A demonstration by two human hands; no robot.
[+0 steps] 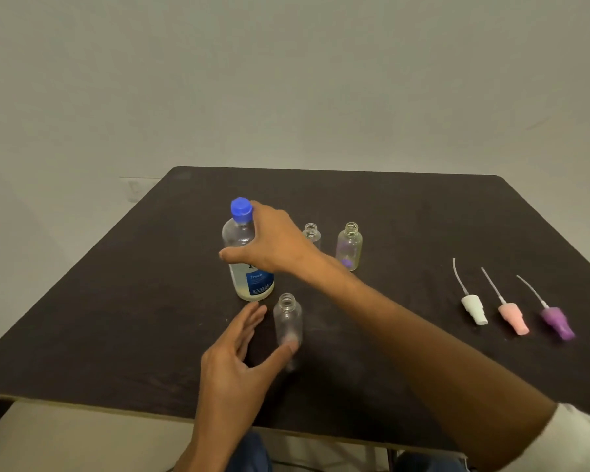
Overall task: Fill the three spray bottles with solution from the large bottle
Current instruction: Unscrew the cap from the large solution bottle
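The large clear bottle (252,284) with a blue cap (241,209) and blue label stands upright left of the table's middle, with pale liquid low inside. My right hand (276,243) is wrapped around its upper body, the thumb across the front. Just in front of it stands a small uncapped spray bottle (288,318). My left hand (239,356) is spread open around that bottle's lower part, thumb against it and fingers apart to its left. Two more uncapped small bottles stand behind my right wrist: one (311,233) partly hidden, the other (349,245) to its right.
Three spray heads with dip tubes lie in a row at the right of the dark table (389,206): white (474,308), pink (513,318) and purple (557,321). A plain wall stands behind the table. My knees show below the near edge.
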